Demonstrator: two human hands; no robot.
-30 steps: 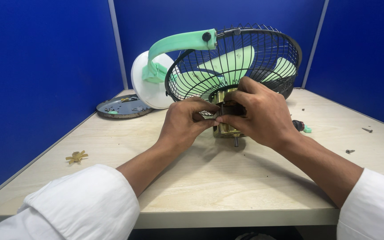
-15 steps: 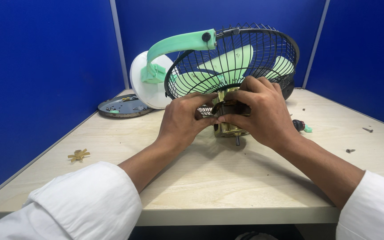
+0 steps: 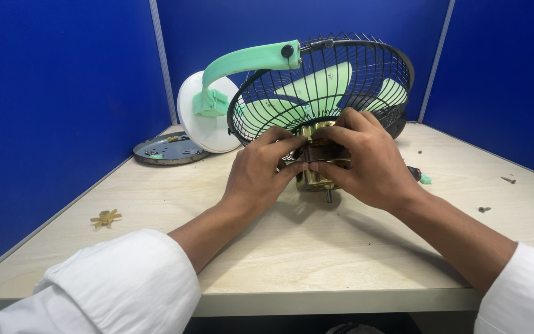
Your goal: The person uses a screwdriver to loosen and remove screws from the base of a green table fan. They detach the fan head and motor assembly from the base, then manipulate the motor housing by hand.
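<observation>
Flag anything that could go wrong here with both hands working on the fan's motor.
The left hand and right hand pinch the brass motor, which alone seems to prop the wire cage; a slipped grip might let the fan tip. Loose screws near the table edge could roll off.
</observation>
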